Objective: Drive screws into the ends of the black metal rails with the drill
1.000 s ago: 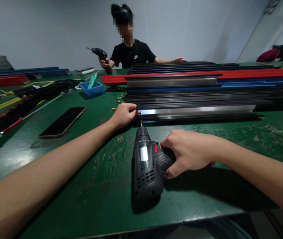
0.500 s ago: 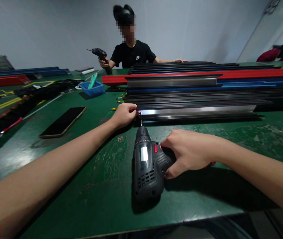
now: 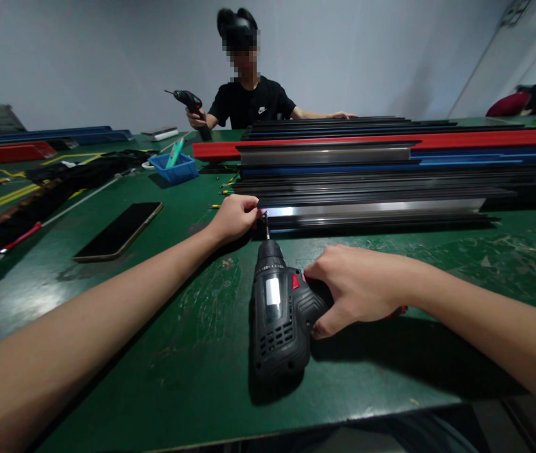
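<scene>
A black cordless drill (image 3: 277,314) lies on its side, its handle in the grip of my right hand (image 3: 355,286). Its bit (image 3: 268,229) points away from me and reaches the left end of a black and silver metal profile (image 3: 372,211). At that same end, my left hand (image 3: 236,217) is closed, thumb and fingers pinched against the profile. The fingertips partly hide what lies between them and the bit's tip.
More black, blue and red profiles (image 3: 457,136) are stacked behind. A blue bin (image 3: 173,171) and a phone (image 3: 119,231) lie left on the green table (image 3: 192,377). Across it, a person (image 3: 249,100) holds another drill (image 3: 187,99). Dark strips and yellow cables (image 3: 8,201) lie far left.
Almost nothing differs. The drill and both of my hands stay in place; the person across the table has shifted very slightly to the right.
</scene>
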The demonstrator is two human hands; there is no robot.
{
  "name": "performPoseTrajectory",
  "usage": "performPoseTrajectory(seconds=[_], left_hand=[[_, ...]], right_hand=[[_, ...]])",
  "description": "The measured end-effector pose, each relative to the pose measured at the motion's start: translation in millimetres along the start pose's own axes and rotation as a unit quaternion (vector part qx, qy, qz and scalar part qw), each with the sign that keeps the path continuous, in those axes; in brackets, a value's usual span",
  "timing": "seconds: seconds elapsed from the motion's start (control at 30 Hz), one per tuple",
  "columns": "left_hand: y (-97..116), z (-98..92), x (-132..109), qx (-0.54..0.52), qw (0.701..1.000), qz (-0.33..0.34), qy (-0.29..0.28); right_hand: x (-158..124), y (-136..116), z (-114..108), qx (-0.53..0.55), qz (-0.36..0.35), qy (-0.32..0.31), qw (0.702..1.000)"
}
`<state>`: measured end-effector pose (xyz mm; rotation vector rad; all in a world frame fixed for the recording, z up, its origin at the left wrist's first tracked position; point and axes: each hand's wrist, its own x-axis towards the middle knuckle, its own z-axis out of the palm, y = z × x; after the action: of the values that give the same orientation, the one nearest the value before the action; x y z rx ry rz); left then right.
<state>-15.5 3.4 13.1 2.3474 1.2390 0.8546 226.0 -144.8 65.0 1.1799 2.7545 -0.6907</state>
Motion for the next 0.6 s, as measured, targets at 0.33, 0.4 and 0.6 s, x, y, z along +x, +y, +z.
performPoseTrajectory(seconds=[0.33,0.4,0.6], left_hand=[[3.1,-0.2,-0.6,0.001,1.000,-0.019,-0.003],[2.4,-0.2,-0.3,0.005,1.000,-0.013,-0.002],[-3.0,0.9,0.7,0.006,1.000,-0.002,0.000]], right_hand=[[-0.3,0.2,0.2,-0.005,0.002,-0.003,1.000],[-0.3,0.2,0.0,-0.005,0.003,-0.006,1.000],[-0.3,0.8,-0.9,-0.002,-0.001,-0.002,1.000]])
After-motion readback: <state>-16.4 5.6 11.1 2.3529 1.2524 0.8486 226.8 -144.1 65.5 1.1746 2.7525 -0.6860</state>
